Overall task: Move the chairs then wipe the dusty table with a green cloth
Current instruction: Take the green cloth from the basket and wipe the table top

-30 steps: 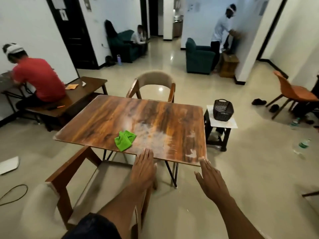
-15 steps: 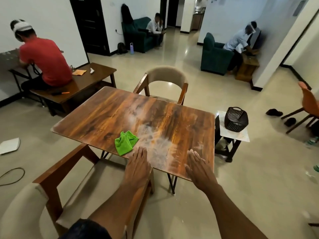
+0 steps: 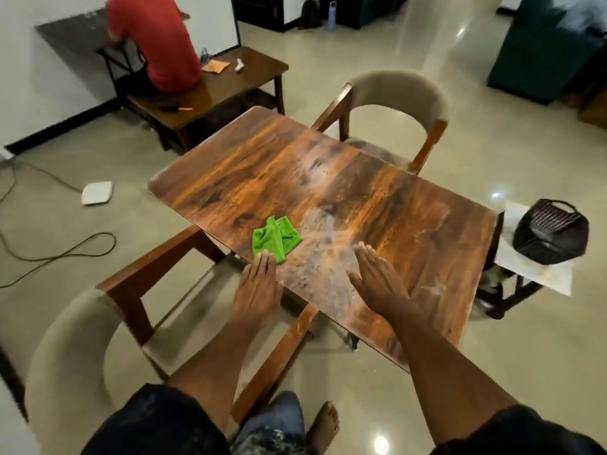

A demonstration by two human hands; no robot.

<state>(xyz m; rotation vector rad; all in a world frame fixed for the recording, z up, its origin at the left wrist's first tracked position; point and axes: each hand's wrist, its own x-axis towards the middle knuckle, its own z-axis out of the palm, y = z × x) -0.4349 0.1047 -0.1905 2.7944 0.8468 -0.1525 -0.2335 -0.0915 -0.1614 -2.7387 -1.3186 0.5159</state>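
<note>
At the near edge of the surface [image 3: 377, 198]: green cloth [image 3: 276, 237], crumpled, beside dust. Left hand [image 3: 258, 287] and right hand [image 3: 377, 280] flat, fingers extended, nothing held. Near chair [image 3: 138, 290], tucked under, is best drawn back first.

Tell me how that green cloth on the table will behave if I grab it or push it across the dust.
The green cloth lies crumpled in soft folds, so it will likely flop and drape. It looks thin, so probably light. Pushed flat across the dusty table, it may bunch up.
</note>
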